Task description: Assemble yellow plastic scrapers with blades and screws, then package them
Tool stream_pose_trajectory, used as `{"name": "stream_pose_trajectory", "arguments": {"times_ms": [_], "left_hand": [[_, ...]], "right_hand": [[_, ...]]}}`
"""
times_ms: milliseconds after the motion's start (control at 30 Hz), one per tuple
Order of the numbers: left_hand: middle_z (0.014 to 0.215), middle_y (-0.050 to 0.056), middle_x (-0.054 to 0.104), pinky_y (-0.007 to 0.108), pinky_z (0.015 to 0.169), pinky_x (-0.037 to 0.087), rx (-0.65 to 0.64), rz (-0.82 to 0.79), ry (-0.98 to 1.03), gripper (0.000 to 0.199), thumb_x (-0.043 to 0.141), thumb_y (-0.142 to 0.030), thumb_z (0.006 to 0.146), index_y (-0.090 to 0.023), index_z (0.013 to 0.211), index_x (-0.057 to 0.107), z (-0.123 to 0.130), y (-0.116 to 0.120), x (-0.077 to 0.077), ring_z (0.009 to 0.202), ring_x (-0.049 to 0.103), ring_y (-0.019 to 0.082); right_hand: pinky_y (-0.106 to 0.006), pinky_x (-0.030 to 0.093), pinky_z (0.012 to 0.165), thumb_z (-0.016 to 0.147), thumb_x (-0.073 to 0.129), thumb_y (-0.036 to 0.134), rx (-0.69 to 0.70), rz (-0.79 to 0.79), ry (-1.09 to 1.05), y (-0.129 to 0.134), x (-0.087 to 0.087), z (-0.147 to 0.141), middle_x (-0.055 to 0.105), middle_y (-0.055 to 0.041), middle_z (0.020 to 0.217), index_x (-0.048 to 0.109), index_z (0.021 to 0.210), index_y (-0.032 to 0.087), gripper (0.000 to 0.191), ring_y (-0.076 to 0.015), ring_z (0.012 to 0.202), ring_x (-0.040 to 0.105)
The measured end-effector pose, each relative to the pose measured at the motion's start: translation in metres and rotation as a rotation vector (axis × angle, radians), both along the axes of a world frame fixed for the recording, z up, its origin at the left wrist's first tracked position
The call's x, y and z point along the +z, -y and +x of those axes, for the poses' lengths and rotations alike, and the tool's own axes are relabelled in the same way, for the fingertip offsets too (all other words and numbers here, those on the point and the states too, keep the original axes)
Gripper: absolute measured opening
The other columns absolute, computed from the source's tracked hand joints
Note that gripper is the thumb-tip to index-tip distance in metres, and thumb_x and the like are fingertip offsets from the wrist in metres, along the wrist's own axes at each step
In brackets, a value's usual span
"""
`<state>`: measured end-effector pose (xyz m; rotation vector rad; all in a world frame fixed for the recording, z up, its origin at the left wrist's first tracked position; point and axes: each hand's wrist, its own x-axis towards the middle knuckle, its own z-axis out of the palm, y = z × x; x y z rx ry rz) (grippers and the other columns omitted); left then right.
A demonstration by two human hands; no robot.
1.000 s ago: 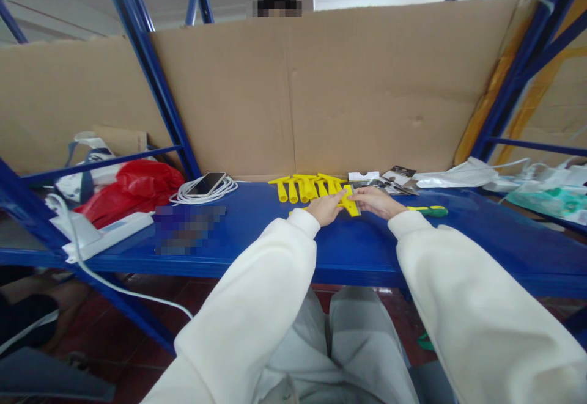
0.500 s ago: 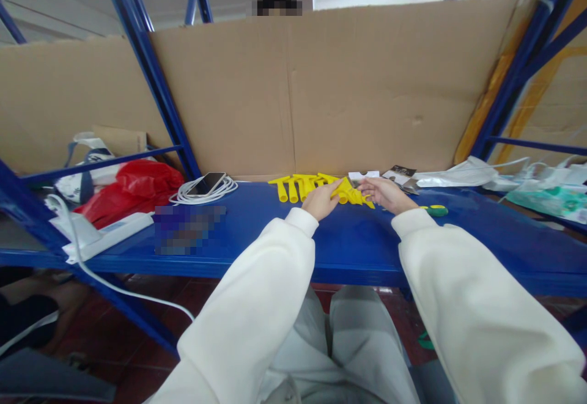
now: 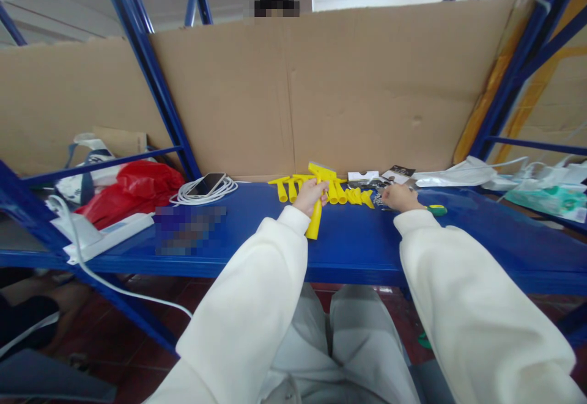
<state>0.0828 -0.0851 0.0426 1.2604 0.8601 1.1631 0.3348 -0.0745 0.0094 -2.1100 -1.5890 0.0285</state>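
Observation:
My left hand (image 3: pixel 311 196) is wrapped round the neck of a yellow T-shaped plastic tool (image 3: pixel 313 224), its wide head up and its handle pointing towards me. Behind it, several more yellow tools (image 3: pixel 283 190) stand in a row on the blue shelf. Small yellow pieces (image 3: pixel 359 196) lie just right of them. My right hand (image 3: pixel 398 197) has its fingers closed at a pile of small metal parts (image 3: pixel 378 196); whatever it pinches is too small to make out. A green and yellow handle (image 3: pixel 436 210) lies beside my right wrist.
On the left of the blue shelf (image 3: pixel 257 245) are a coiled white cable (image 3: pixel 183 194), a phone (image 3: pixel 208 184), a red bag (image 3: pixel 147 184) and a power strip (image 3: pixel 114 233). Cardboard (image 3: pixel 367 86) closes the back. White packaging (image 3: pixel 454 173) lies at the right. A person's head shows above the cardboard.
My left hand has taken hold of one yellow tool and moved it slightly left and upright. My right hand has moved right, from the yellow pieces to the metal parts, and its fingers have closed.

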Motion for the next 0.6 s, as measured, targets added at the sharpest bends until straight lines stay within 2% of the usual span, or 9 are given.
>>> {"name": "stream_pose_trajectory", "arguments": {"times_ms": [100, 233, 333, 433, 600], "left_hand": [[0.050, -0.009, 0.044, 0.016, 0.036, 0.025, -0.025, -0.102, 0.001, 0.027, 0.049, -0.003, 0.086, -0.019, 0.067, 0.040, 0.000, 0.000, -0.002, 0.033, 0.033, 0.002], [0.048, -0.008, 0.043, 0.016, 0.036, 0.025, -0.043, -0.148, -0.011, 0.028, 0.047, 0.000, 0.087, -0.019, 0.067, 0.041, 0.000, -0.002, -0.005, 0.033, 0.034, 0.003], [0.049, -0.008, 0.044, 0.017, 0.037, 0.026, -0.065, -0.173, -0.034, 0.027, 0.047, -0.001, 0.087, -0.019, 0.068, 0.042, -0.001, -0.005, -0.008, 0.033, 0.034, 0.004], [0.051, -0.009, 0.045, 0.017, 0.039, 0.027, -0.083, -0.200, -0.054, 0.023, 0.057, -0.003, 0.081, -0.019, 0.072, 0.045, 0.000, -0.009, -0.012, 0.035, 0.035, 0.004], [0.051, -0.008, 0.046, 0.017, 0.040, 0.029, -0.112, -0.202, -0.100, 0.020, 0.059, -0.004, 0.081, -0.019, 0.075, 0.046, 0.000, -0.010, -0.014, 0.036, 0.036, 0.005]], "right_hand": [[-0.057, 0.037, 0.104, 0.073, 0.066, 0.015, -0.009, -0.077, 0.097, 0.003, 0.002, -0.005, 0.070, -0.0147, 0.101, 0.075, 0.074, 0.021, 0.011, -0.0373, 0.121, 0.054], [-0.054, 0.041, 0.101, 0.079, 0.055, 0.015, -0.036, -0.143, 0.186, 0.010, 0.006, -0.014, 0.071, -0.0143, 0.106, 0.076, 0.087, 0.020, 0.023, -0.0344, 0.118, 0.057], [-0.054, 0.041, 0.102, 0.079, 0.052, 0.013, -0.049, -0.186, 0.206, 0.015, 0.010, -0.019, 0.071, -0.0156, 0.110, 0.076, 0.089, 0.019, 0.026, -0.0351, 0.121, 0.057], [-0.054, 0.041, 0.104, 0.077, 0.053, 0.013, -0.041, -0.209, 0.218, 0.016, 0.011, -0.020, 0.070, -0.0163, 0.112, 0.076, 0.091, 0.018, 0.027, -0.0366, 0.124, 0.055], [-0.055, 0.044, 0.101, 0.077, 0.054, 0.013, -0.037, -0.205, 0.233, 0.005, 0.004, -0.013, 0.068, -0.0188, 0.117, 0.076, 0.104, 0.017, 0.035, -0.0381, 0.125, 0.054]]}}
